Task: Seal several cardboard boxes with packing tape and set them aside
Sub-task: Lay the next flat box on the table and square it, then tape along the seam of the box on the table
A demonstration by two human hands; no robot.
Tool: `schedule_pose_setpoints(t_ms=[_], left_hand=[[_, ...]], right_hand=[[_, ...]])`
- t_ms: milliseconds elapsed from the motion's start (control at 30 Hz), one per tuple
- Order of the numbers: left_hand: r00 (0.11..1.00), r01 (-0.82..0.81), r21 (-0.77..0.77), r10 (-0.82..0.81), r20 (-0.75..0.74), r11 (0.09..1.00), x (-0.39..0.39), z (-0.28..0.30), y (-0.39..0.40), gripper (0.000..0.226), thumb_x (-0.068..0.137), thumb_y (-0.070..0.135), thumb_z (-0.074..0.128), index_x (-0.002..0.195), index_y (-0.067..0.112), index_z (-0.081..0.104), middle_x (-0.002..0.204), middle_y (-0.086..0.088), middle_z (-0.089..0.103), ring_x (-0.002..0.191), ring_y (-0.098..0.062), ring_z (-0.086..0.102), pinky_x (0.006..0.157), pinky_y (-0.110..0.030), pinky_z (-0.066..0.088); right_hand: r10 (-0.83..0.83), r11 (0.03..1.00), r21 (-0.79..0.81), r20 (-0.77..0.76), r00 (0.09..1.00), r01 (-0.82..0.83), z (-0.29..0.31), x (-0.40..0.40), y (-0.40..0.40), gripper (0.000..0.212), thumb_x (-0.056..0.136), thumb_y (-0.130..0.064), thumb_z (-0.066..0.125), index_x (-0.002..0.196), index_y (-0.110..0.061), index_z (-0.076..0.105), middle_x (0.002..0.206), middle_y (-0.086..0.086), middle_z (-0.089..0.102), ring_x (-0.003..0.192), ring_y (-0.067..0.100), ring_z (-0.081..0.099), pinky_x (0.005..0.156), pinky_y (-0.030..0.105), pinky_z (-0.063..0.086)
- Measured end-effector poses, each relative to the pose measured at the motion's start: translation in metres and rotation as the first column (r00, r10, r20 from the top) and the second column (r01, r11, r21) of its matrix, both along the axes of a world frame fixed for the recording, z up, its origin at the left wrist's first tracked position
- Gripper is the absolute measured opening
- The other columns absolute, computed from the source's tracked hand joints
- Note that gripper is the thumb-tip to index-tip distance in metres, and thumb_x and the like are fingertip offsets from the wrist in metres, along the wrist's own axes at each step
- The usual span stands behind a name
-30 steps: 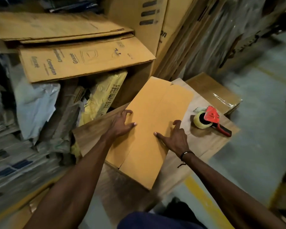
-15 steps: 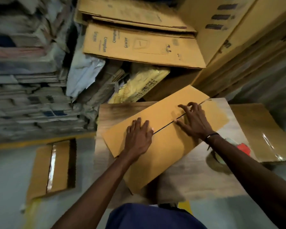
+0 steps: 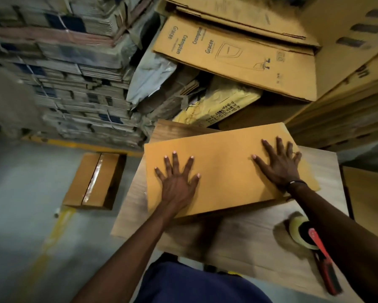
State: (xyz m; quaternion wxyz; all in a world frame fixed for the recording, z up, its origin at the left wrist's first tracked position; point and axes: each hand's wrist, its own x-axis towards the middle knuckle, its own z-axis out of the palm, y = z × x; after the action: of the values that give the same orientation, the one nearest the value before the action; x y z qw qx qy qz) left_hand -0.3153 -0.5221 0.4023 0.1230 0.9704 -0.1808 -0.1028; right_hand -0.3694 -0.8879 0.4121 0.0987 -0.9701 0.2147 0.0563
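I have the box [image 3: 218,171] lying flat on the wooden surface [image 3: 249,243], its plain face up. My left hand [image 3: 178,182] and right hand [image 3: 277,166] both press on top, fingers spread flat, gripping nothing. It looks light and stiff, its smooth cardboard likely to slide, so I'd take it by the long edges. The tape dispenser [image 3: 310,241] waits near my right arm. A taped box [image 3: 94,181] sits on the floor [image 3: 20,215].
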Motion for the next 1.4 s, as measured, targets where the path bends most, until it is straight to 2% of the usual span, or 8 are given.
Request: schedule_pose_setpoints(t_ms=[400, 533, 633, 833, 933, 1033, 1200, 1400], left_hand=[[0.914, 0.404, 0.047, -0.406, 0.025, 0.913, 0.097, 0.011, 0.026, 0.064, 0.102, 0.073, 0.018, 0.156, 0.058, -0.014, 0.169, 0.001, -0.027, 0.155, -0.034, -0.024, 0.119, -0.071, -0.008], [0.889, 0.455, 0.044, -0.456, 0.036, 0.89, 0.105, 0.012, 0.021, 0.065, 0.103, 0.069, 0.023, 0.159, 0.055, -0.007, 0.172, 0.001, -0.02, 0.157, -0.032, -0.019, 0.121, -0.069, -0.006], [0.903, 0.429, -0.041, -0.426, 0.061, 0.902, 0.09, 0.015, 0.007, 0.064, 0.104, 0.062, 0.031, 0.163, 0.044, 0.013, 0.174, -0.004, -0.004, 0.159, -0.032, -0.009, 0.123, -0.064, -0.008], [0.817, 0.575, -0.298, -0.556, 0.154, 0.762, 0.032, 0.046, -0.086, 0.053, 0.101, 0.038, 0.054, 0.151, 0.024, 0.042, 0.164, -0.008, 0.031, 0.155, -0.029, 0.022, 0.127, -0.055, 0.014], [0.747, 0.652, -0.429, -0.627, 0.222, 0.625, -0.01, 0.072, -0.145, 0.044, 0.097, 0.028, 0.061, 0.139, 0.022, 0.05, 0.148, -0.004, 0.047, 0.135, -0.023, 0.045, 0.114, -0.047, 0.041], [0.676, 0.699, -0.5, -0.7, 0.23, 0.511, -0.057, 0.094, -0.205, 0.039, 0.097, 0.023, 0.065, 0.133, 0.024, 0.052, 0.14, 0.001, 0.049, 0.124, -0.016, 0.051, 0.101, -0.032, 0.049], [0.54, 0.764, -0.48, -0.834, 0.111, 0.431, -0.12, 0.093, -0.3, 0.031, 0.097, 0.026, 0.061, 0.127, 0.021, 0.056, 0.135, -0.001, 0.049, 0.109, -0.015, 0.056, 0.086, -0.027, 0.045], [0.531, 0.738, -0.329, -0.808, -0.255, 0.589, -0.16, 0.036, -0.392, 0.025, 0.093, 0.022, 0.066, 0.117, 0.014, 0.064, 0.124, -0.012, 0.055, 0.115, -0.029, 0.057, 0.084, -0.029, 0.039]], right_hand=[[-0.414, 0.91, 0.026, 0.066, 0.908, 0.413, -0.009, -0.054, 0.088, 0.09, 0.088, -0.091, 0.015, 0.164, -0.042, 0.015, 0.174, 0.011, 0.002, 0.157, 0.047, -0.003, 0.119, 0.074, 0.001], [-0.477, 0.878, 0.07, 0.08, 0.875, 0.473, -0.01, -0.068, 0.102, 0.091, 0.087, -0.091, 0.016, 0.164, -0.042, 0.014, 0.174, 0.01, -0.002, 0.157, 0.045, -0.009, 0.119, 0.073, -0.004], [-0.456, 0.889, 0.098, 0.09, 0.885, 0.448, -0.003, -0.077, 0.101, 0.087, 0.09, -0.088, 0.019, 0.163, -0.041, 0.016, 0.174, 0.009, 0.0, 0.158, 0.043, -0.006, 0.12, 0.07, -0.004], [-0.402, 0.916, 0.129, 0.317, 0.859, 0.381, 0.023, -0.123, 0.085, 0.064, 0.102, -0.07, 0.032, 0.154, -0.034, 0.038, 0.168, 0.006, 0.026, 0.155, 0.028, 0.022, 0.125, 0.055, 0.022], [-0.483, 0.871, 0.148, 0.427, 0.765, 0.468, 0.026, -0.16, 0.061, 0.053, 0.105, -0.06, 0.041, 0.148, -0.03, 0.046, 0.156, 0.005, 0.043, 0.141, 0.025, 0.041, 0.112, 0.048, 0.041], [-0.563, 0.815, 0.191, 0.486, 0.669, 0.547, 0.019, -0.204, 0.029, 0.045, 0.107, -0.056, 0.042, 0.14, -0.027, 0.052, 0.141, 0.005, 0.053, 0.127, 0.022, 0.05, 0.098, 0.043, 0.051], [-0.689, 0.725, 0.33, 0.361, 0.628, 0.605, -0.018, -0.28, -0.019, 0.04, 0.103, -0.054, 0.046, 0.127, -0.024, 0.056, 0.123, 0.006, 0.059, 0.108, 0.024, 0.061, 0.088, 0.042, 0.054], [-0.715, 0.602, 0.46, -0.055, 0.697, 0.653, -0.088, -0.325, -0.045, 0.06, 0.08, -0.052, 0.069, 0.126, -0.018, 0.052, 0.111, 0.015, 0.06, 0.103, 0.039, 0.064, 0.083, 0.042, 0.05]])
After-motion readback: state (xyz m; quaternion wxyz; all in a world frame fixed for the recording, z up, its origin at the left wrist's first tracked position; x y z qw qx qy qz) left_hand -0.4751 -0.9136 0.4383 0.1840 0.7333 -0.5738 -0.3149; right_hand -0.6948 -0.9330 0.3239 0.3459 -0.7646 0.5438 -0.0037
